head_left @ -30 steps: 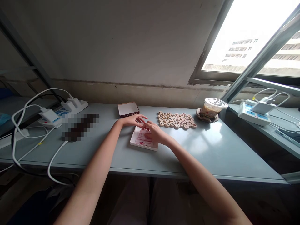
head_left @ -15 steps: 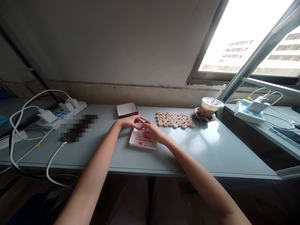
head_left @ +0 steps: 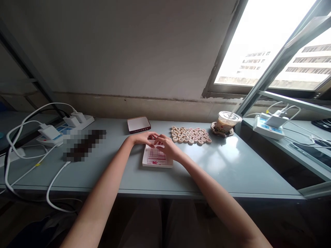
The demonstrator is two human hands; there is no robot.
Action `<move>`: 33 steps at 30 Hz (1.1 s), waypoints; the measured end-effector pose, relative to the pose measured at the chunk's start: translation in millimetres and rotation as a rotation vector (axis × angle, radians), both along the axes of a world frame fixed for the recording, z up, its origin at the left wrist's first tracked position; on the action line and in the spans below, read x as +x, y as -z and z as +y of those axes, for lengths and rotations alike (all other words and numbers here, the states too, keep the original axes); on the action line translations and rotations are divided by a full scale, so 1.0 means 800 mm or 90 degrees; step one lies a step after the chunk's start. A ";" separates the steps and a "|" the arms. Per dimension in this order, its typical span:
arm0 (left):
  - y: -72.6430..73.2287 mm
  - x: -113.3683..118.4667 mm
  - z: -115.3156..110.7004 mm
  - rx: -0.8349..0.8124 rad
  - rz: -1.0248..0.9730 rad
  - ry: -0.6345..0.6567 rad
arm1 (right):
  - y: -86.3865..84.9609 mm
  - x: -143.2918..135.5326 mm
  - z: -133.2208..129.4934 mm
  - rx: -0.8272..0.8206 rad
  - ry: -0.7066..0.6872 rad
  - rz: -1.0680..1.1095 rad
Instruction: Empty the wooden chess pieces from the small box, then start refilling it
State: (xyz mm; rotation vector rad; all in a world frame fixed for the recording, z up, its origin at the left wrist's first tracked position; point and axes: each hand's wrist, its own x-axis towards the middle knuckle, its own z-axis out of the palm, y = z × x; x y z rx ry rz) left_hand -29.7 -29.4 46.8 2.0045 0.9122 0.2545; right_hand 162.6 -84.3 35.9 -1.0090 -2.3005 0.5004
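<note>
Evidently I was working over the white box (head_left: 157, 166), flat on the desk (head_left: 219, 175), left hand (head_left: 145, 137) and right hand (head_left: 170, 147) curved above its far half; whether my fingers gripped anything I could not tell. Continuing seemingly called for a light touch.

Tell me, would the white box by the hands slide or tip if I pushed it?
The white box would probably slide rather than tip, since it lies low and flat on the desk. Its thin walls look like card, so it may be light and might bend if squeezed.
</note>
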 end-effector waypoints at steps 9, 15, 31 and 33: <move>0.006 0.008 0.000 0.042 0.061 -0.035 | -0.022 0.061 0.021 0.093 0.309 -0.250; 0.004 0.008 -0.001 0.038 0.060 -0.030 | -0.012 0.065 0.028 0.045 0.342 -0.280; -0.003 0.000 0.000 0.003 0.009 -0.026 | -0.016 0.065 0.025 0.008 0.321 -0.286; -0.004 -0.008 0.002 0.008 -0.019 -0.049 | -0.017 0.064 0.025 0.010 0.325 -0.262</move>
